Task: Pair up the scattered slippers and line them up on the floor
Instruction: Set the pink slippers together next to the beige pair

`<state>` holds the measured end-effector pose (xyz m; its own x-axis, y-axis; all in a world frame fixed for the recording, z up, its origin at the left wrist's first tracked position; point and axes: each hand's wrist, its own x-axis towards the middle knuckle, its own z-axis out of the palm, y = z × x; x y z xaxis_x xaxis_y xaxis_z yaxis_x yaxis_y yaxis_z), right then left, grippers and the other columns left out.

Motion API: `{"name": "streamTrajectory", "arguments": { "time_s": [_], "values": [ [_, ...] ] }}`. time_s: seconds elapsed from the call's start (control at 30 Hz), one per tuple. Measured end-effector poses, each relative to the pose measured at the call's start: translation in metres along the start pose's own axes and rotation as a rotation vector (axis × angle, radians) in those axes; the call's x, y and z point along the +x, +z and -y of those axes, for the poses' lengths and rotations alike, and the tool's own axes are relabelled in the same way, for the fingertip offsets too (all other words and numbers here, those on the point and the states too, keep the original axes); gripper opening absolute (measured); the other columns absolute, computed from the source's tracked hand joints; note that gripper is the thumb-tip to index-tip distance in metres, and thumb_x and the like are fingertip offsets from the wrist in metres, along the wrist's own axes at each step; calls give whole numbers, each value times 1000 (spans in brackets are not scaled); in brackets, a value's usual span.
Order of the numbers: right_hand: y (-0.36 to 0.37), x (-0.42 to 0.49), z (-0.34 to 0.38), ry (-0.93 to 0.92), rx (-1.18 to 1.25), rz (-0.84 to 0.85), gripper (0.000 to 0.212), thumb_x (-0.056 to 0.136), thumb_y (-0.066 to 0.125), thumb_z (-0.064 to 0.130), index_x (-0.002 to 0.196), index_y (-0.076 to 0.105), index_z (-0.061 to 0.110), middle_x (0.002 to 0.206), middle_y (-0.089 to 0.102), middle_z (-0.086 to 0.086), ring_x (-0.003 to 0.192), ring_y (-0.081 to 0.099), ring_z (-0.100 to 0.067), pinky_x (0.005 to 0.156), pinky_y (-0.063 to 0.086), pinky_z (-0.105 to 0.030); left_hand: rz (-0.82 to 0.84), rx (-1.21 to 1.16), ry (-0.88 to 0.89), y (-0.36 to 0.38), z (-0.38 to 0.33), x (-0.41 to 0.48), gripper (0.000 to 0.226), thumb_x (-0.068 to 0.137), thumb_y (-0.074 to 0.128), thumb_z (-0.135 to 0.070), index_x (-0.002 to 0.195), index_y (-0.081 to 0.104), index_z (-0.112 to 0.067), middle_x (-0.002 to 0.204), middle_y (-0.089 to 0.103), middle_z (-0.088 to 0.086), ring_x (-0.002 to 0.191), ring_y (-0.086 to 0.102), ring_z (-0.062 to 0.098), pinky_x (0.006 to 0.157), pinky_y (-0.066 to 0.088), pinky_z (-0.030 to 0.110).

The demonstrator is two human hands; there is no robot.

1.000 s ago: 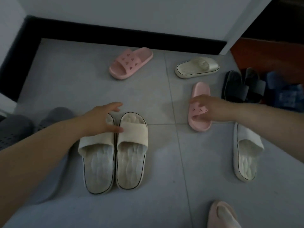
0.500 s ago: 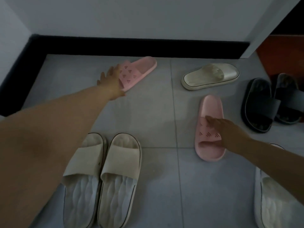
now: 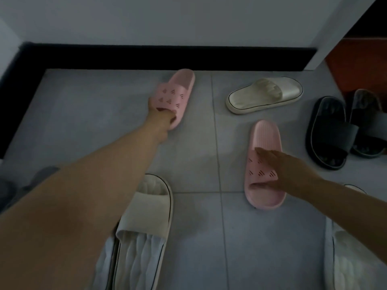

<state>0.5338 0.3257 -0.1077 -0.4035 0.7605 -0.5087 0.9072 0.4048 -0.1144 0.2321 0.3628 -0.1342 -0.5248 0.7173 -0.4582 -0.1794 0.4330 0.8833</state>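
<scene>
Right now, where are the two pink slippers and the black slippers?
far pink slipper (image 3: 178,88), head view, on its patterned strap.
near pink slipper (image 3: 264,135), head view, on its bare heel end.
black slippers (image 3: 330,136), head view, on the nearer one's strap.

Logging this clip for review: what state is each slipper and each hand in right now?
Far pink slipper: angled near the baseboard, toe end gripped by left hand.
Near pink slipper: flat, right hand closed over its strap.
Beige pair: side by side, partly hidden by forearm.
Cream slipper: alone, lying crosswise.
Black pair: overlapping, untidy.
</scene>
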Motion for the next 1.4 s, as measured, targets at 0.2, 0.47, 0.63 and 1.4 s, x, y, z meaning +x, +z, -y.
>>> {"name": "streamTrajectory", "arguments": {
  "time_s": [0.2, 0.47, 0.63, 1.4],
  "values": [
    [-5, -19, -1, -14, -9, -86, 116, 59, 64, 72, 147, 9, 22, 143, 37, -7, 123, 44, -30, 101, 40, -40, 335, -184, -148, 33, 40, -99, 90, 80, 48, 13, 147, 9, -34, 143, 42, 4, 124, 48, 27, 101, 41, 40],
    [12, -41, 10, -101, -13, 28, 115, 70, 73, 50, 148, -7, 23, 148, 30, -7, 130, 35, -27, 104, 36, -36, 594, 764, 226, -13, 53, -168, 56, 77, 69, -6, 129, 48, -13, 95, 63, 7, 78, 56, 15, 80, 43, 25],
    [13, -36, 12, -163, -58, 1, 110, 73, 76, 31, 148, -4, 21, 147, 28, -5, 131, 33, -25, 102, 36, -34, 695, 1112, 428, 12, 39, -129, 89, 74, 75, -22, 146, 22, -14, 148, 36, 14, 135, 37, 29, 110, 29, 31],
    [20, -177, 106, -70, -195, 267, 90, 78, 70, 19, 147, 13, 19, 154, 19, -4, 138, 31, -23, 110, 32, -33, 956, 1165, 466, -67, 38, -207, 59, 83, 63, -15, 138, 40, -12, 141, 48, 10, 127, 47, 24, 103, 35, 27]
  ]
}}
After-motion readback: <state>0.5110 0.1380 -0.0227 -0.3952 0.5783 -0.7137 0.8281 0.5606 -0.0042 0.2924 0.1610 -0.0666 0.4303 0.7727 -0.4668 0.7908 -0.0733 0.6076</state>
